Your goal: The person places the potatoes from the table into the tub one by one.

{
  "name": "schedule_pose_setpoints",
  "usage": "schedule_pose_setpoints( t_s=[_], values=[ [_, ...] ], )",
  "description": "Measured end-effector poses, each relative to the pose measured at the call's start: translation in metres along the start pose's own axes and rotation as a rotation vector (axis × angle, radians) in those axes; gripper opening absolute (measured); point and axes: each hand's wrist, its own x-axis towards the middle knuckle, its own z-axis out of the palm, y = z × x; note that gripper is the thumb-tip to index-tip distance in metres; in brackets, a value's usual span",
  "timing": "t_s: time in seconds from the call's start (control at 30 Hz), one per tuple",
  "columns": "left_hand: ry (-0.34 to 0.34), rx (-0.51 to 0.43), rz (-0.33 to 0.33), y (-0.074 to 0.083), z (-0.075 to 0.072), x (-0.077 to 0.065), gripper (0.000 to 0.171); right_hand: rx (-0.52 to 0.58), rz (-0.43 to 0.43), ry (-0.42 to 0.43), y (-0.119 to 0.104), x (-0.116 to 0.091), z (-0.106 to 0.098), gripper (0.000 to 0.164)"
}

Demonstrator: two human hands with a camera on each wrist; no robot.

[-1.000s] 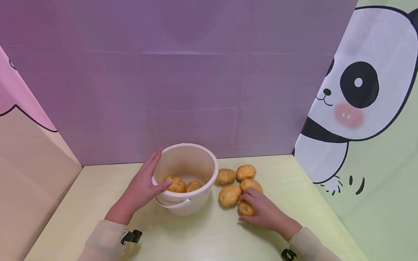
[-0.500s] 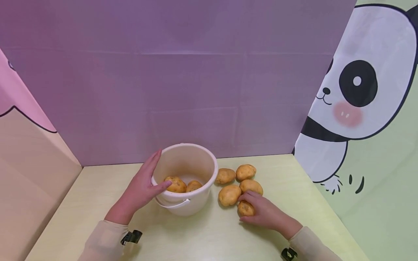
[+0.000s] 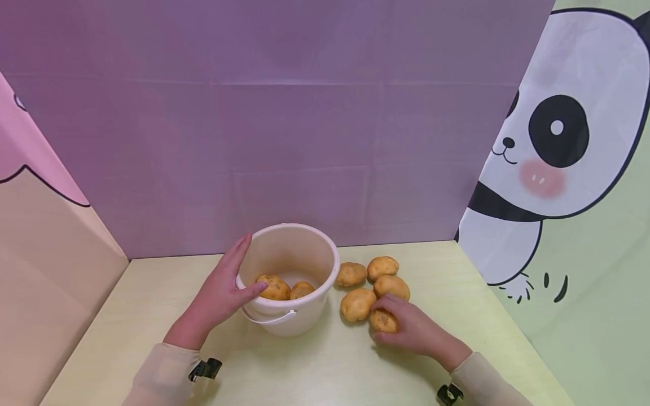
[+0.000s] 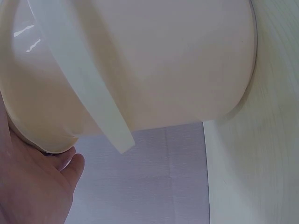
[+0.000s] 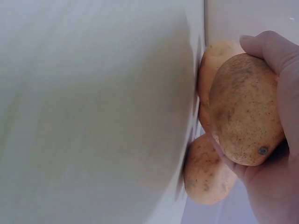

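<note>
A pale pink bucket [image 3: 304,318] stands upright on the table with two potatoes [image 3: 274,287] visible inside. At its left side my left hand [image 3: 215,296] holds the rim, thumb reaching over the edge and fingers along the outer wall. In the left wrist view the bucket's wall [image 4: 177,60] fills much of the picture, with my fingers at its rim. My right hand [image 3: 411,327] grips a potato [image 3: 383,322] from the right, thumb on the near side and fingers on the far side. The right wrist view shows this potato [image 5: 247,107] in the hand's grasp.
Several loose potatoes [image 3: 358,304] lie between the bucket and my right hand, grouped close together. The bucket's white handle [image 3: 274,320] hangs down at its front. A purple backdrop [image 3: 304,141] rises behind the pale table [image 3: 304,375], and a panda-print panel [image 3: 584,254] stands at the right.
Nearly nothing differs. My right thumb and fingers have drawn slightly closer round the potato; my left hand and the bucket have stayed in place.
</note>
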Motion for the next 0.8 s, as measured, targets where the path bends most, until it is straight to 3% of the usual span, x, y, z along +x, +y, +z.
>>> schedule_pose_setpoints(
  t_s=[0.37, 0.8],
  values=[
    [0.002, -0.007, -0.004, 0.000, 0.000, -0.001, 0.110, 0.002, -0.040, 0.066, -0.007, 0.013, -0.015, 0.048],
    [-0.004, -0.006, -0.023, 0.005, -0.002, -0.002, 0.111, 0.126, -0.170, 0.162, -0.015, 0.047, -0.036, 0.048]
  ],
)
